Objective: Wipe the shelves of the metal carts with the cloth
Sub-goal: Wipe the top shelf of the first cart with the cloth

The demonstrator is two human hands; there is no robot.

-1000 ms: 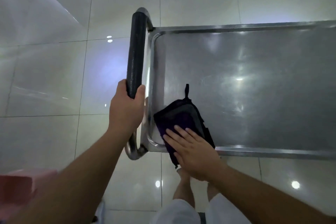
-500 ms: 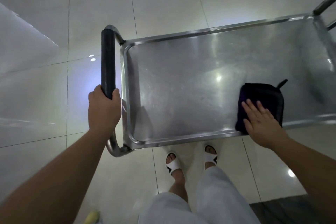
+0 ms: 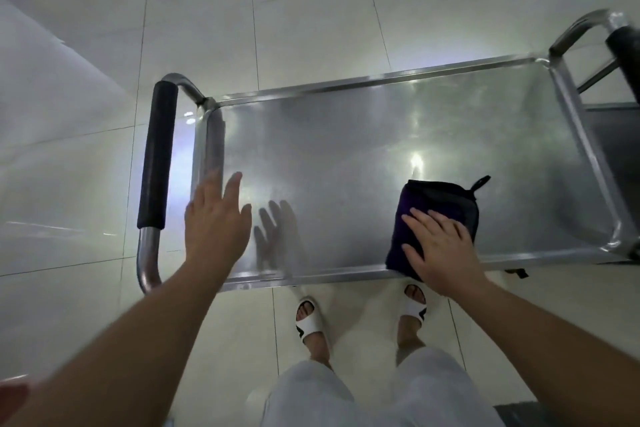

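— Fingers (image 3: pixel 437 218) of the right hand (image 3: pixel 441 246) lie straight and slightly spread, pressing flat on the cloth (image 3: pixel 440 199). Do you see that too?

— Yes. That cloth is dark, folded into a rough square with a small loop at its far right corner, and it sits on the top shelf (image 3: pixel 346 163) of the metal cart, toward the right end and touching the near rim.

— And the left hand (image 3: pixel 216 222)?

— Its fingers are straight and loosely spread, holding nothing. It is over the left end of the shelf, just beside the black-padded handle (image 3: pixel 156 156) and apart from it. Whether the palm touches the metal I cannot tell; its reflection (image 3: pixel 275 236) shows in the shelf just to its right.

— What else is around?

— Another black-padded handle (image 3: pixel 625 55) stands at the cart's right end. Underneath is a pale tiled floor (image 3: pixel 311 10). At the near edge, the person's feet are in white slippers (image 3: pixel 308 321), with light trousers (image 3: pixel 346 395) above them.
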